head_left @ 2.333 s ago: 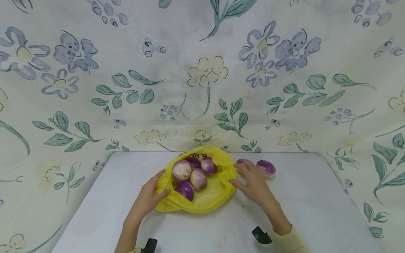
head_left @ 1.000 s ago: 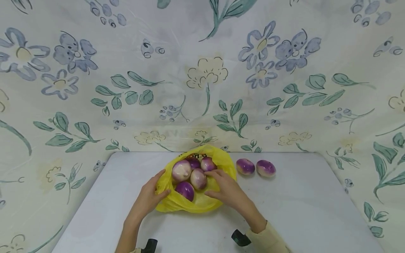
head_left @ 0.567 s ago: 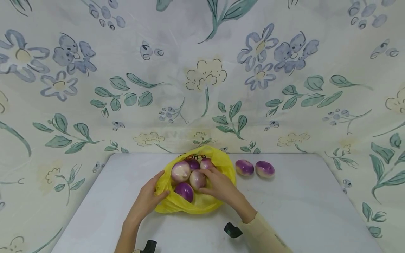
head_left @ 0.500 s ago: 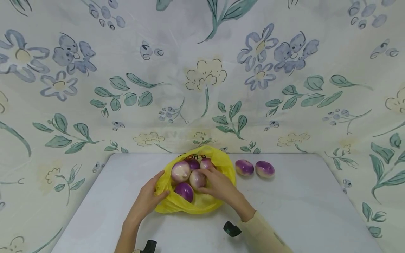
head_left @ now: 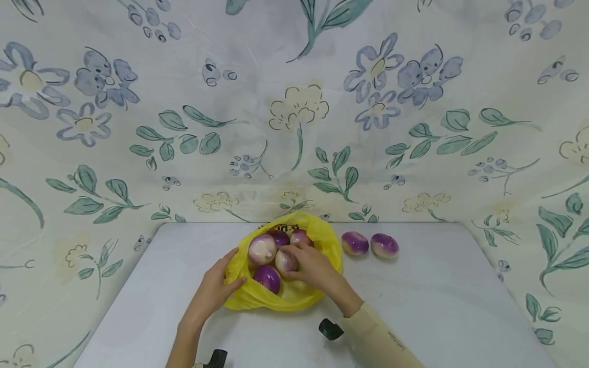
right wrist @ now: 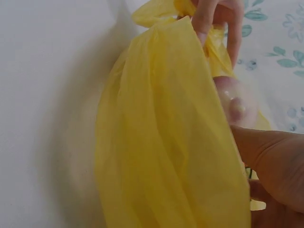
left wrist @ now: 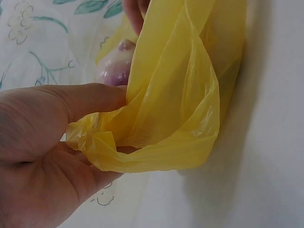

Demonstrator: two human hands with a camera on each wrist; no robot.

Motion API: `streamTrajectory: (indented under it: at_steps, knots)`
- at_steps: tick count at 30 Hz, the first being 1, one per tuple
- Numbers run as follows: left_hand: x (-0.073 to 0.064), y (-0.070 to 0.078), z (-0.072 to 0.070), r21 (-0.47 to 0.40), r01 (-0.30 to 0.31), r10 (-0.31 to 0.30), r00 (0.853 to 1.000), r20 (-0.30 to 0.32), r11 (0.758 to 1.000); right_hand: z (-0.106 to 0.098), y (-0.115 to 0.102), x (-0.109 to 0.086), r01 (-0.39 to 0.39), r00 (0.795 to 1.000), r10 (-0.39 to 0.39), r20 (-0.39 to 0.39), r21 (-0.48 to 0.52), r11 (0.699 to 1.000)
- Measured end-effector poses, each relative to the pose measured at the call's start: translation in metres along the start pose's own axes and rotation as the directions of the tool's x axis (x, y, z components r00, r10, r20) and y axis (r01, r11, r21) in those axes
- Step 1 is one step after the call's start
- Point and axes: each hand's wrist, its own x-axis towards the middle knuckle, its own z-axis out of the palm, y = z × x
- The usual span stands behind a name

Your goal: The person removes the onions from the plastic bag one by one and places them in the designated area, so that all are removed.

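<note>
A yellow plastic bag [head_left: 329,240] lies with its mouth spread wide on the white table. Several glossy purple-and-white turnips [head_left: 262,249] sit inside it. My left hand [head_left: 213,289] grips the bag's left rim, thumb inside and fingers outside, as the left wrist view shows. Reaching over the bag's right side, my right hand [head_left: 317,268] holds the pale turnip [head_left: 285,261] in the middle, fingers over its top and thumb at its near side. In the right wrist view the bag wall [right wrist: 156,133] hides much of that grip.
Two more turnips, a left one [head_left: 355,243] and a right one [head_left: 384,246], lie side by side on the table [head_left: 437,296] just right of the bag. Behind the table's back edge hangs a flower-patterned cloth [head_left: 294,153].
My right hand has left the two turnips outside the bag, moved left into its mouth and taken hold of the middle turnip. My left hand has stayed on the rim.
</note>
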Motion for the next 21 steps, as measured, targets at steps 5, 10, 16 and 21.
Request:
streamTrajectory:
  at_steps: [5,10,16,21]
  knots:
    - [0.0001,-0.0006,0.0003,-0.006,0.006,-0.006,1.000,0.004,1.000,0.0044,0.0004,0.0015,0.002,1.000,-0.001,0.012,-0.031,1.000]
    - [0.0009,-0.0006,0.0007,-0.009,0.017,-0.017,1.000,0.012,1.000,0.0069,0.0011,0.0006,0.003,1.000,-0.001,0.027,-0.043,0.999]
    - [0.0011,-0.0009,0.0010,-0.007,0.018,-0.017,1.000,0.011,1.000,0.0071,0.0019,0.0010,-0.005,0.999,0.006,0.034,-0.033,0.999]
    - [0.0008,-0.0003,0.0006,-0.004,0.018,-0.018,1.000,0.011,1.000,0.0065,0.0028,0.0004,-0.008,0.999,0.009,0.035,-0.019,1.000]
